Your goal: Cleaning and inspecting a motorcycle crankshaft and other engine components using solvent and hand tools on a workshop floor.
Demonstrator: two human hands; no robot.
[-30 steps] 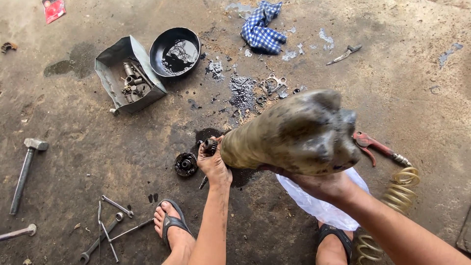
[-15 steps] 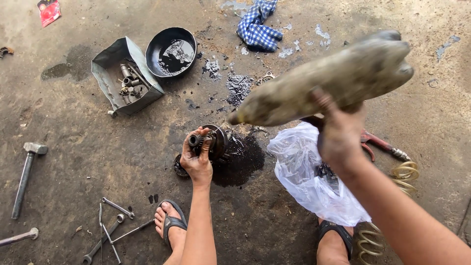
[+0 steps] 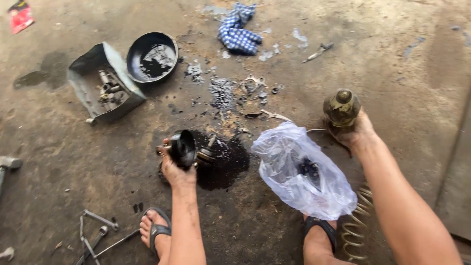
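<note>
The left hand [image 3: 175, 169] was closed around a round black metal part [image 3: 183, 147] over a dark oil patch [image 3: 226, 162] on the floor at middle. The right hand [image 3: 354, 133] gripped a dirty greenish metal piece [image 3: 341, 107], its long way pointing up toward the camera. A clear plastic bag [image 3: 299, 172] lay between them. A small red packet [image 3: 19, 14] sat at upper left.

Left hand [image 3: 175, 169], right hand [image 3: 355, 132] clenched

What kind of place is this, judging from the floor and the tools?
Probably a repair workshop's floor: stained concrete floor with a dark oil patch, wrenches lying about, and a metal tray of greasy parts.
</note>
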